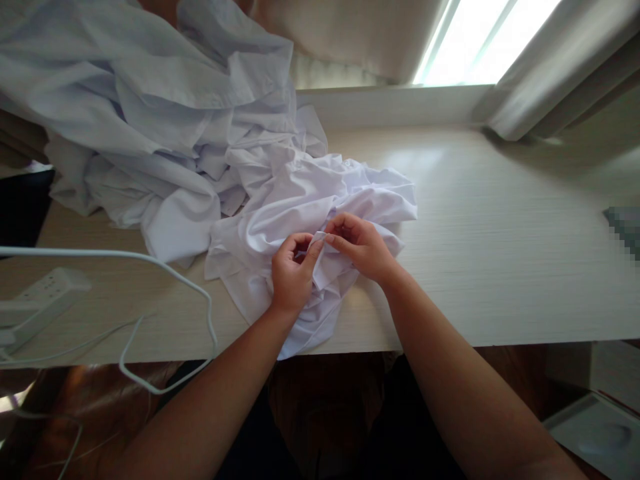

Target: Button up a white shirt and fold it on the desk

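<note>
I have the white cloth [270, 230] on the table [510, 233], bunched near the middle of its front edge, one corner hanging just over. Thin, smooth weave, faint sheen, soft rounded folds, a few crisp creases.

Left hand [294, 272]: thumb and forefinger pinched together on a small, flat fold of the cloth, other fingers curled under. Right hand [362, 248]: thumb and fingertips closed on the same fold, tips just beside the left thumb. Both grips clamped on fabric.

Behind and to the left, a big heap [150, 100] of similar white fabric, rumpled, with long ridges and deep grey hollows. It meets my cloth; I can't tell if they're one piece.

Tabletop is pale, with fine horizontal grain. Left side: blocky white plastic power strip [53, 290], blurred, and a smooth, round white cable [150, 259] that bends and loops below the table edge. Back right: heavy grey-beige curtain [545, 73] in thick tubular folds, beside a bright window [485, 40].
</note>
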Available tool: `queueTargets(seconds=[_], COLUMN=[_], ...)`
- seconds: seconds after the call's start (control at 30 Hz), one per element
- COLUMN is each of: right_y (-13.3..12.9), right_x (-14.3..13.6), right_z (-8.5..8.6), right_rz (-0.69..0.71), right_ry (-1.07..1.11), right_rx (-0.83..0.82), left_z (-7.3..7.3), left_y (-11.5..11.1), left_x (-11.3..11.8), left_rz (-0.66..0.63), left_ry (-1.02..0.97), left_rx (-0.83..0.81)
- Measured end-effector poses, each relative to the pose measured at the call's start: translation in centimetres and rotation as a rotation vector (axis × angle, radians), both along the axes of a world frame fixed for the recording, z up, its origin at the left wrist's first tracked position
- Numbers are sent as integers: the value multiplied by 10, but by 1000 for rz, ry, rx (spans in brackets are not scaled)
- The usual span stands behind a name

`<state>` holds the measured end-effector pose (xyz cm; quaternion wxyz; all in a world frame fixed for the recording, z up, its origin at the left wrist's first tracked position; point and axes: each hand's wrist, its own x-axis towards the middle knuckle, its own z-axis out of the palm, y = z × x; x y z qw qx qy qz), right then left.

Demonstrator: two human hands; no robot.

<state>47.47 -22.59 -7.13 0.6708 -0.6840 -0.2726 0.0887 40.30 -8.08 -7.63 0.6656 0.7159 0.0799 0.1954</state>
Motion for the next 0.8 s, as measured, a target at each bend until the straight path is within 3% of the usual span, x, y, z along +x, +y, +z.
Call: queueTargets(seconds=[0.8], right_y=[1], right_x=[0], right_z=[-3], right_rz=[-28], right_ry=[-61], right_rx=[-106], left_z=[-5], left_y=[4], left_x=[2], left_rz=[-36], left_ry=[52], left_rx=[30])
